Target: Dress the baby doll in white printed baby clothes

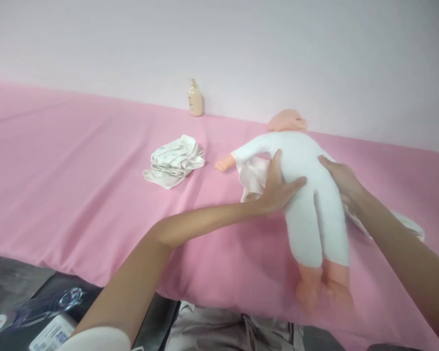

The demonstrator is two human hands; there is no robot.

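Note:
A baby doll (307, 190) with a white cloth body and peach head, hand and feet is held just above the pink sheet (76, 195), head toward the wall. My left hand (278, 187) grips its left side at the waist, thumb across the body. My right hand (342, 183) holds its right side, fingers wrapped behind. A pale pink-and-white cloth (252, 178) lies under the doll.
A crumpled white printed cloth (175, 161) lies left of the doll. A beige lotion bottle (195, 98) stands upright by the wall. Near my left elbow, below the bed's front edge, are a clear plastic wrapper (40, 304) and a labelled pack (53, 334).

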